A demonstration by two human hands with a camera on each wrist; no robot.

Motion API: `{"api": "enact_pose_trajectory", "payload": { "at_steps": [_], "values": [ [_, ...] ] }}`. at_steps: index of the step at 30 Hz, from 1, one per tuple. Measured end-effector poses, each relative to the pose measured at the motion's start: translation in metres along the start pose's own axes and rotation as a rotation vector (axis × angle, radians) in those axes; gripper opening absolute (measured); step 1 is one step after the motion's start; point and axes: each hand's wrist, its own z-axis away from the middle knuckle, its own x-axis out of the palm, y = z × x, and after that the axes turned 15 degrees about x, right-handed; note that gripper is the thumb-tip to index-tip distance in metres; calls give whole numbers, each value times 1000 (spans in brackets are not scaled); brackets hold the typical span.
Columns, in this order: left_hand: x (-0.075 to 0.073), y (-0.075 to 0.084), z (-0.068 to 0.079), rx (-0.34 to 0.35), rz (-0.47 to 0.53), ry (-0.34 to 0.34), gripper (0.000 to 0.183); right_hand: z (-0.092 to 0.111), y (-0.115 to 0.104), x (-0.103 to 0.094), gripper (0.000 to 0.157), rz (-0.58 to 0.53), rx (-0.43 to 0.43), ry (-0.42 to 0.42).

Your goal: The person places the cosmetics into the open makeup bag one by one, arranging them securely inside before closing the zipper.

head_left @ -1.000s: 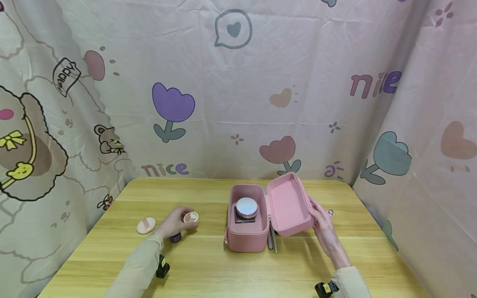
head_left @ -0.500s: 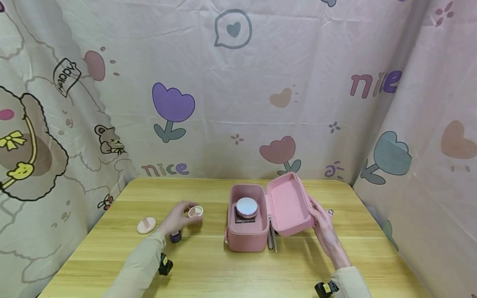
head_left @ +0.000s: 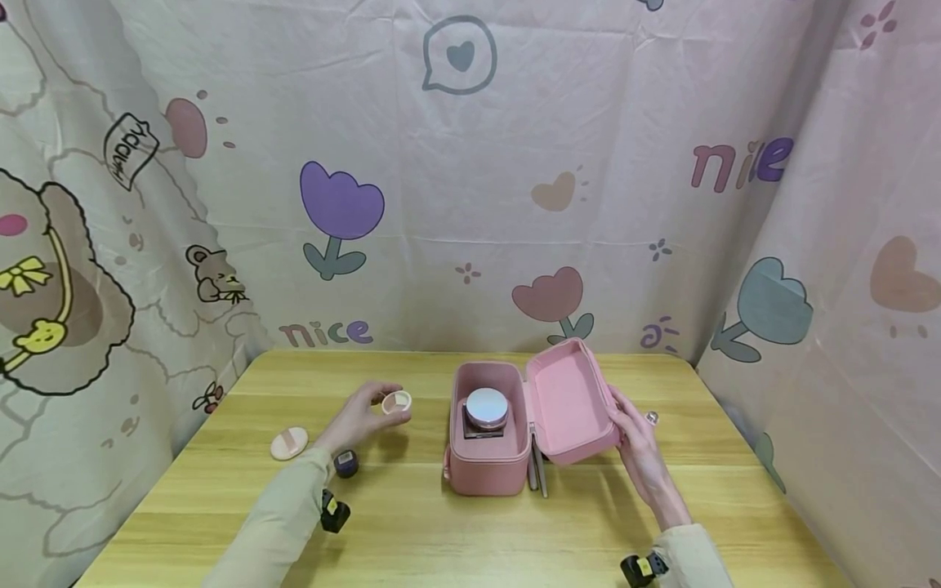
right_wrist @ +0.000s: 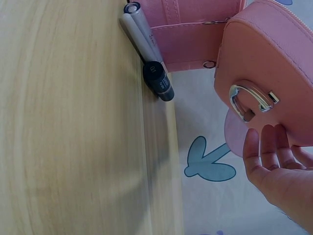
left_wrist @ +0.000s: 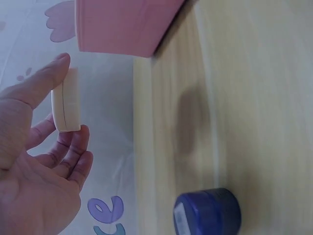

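My left hand hovers above the table left of the case and pinches a small round cream-and-pink compact between thumb and fingers; the left wrist view shows that compact edge-on. A pink cosmetic case stands open in the middle. Inside it lies a round silvery-lidded compact on a dark square item. My right hand rests with straight fingers against the outside of the raised lid. In the right wrist view, the fingers touch the lid just below its metal handle ring.
A small dark blue jar sits on the wooden table under my left wrist, also seen in the left wrist view. A pink powder puff lies farther left. Two pens lie against the case's hinge side. Patterned curtains surround the table.
My left hand has lifted the small compact and carried it right, toward the pink case, uncovering the blue jar. The right hand and the lid have stayed put.
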Motion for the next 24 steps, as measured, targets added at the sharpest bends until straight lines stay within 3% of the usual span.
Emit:
{"api": "enact_pose_trajectory", "payload": {
  "at_steps": [13,24],
  "values": [
    [0,24,-15,104,-14,2,59,0,-1,0,50,-8,1,4],
    [12,43,-23,120,-14,-6,55,0,0,0,50,1,0,4]
  ]
}}
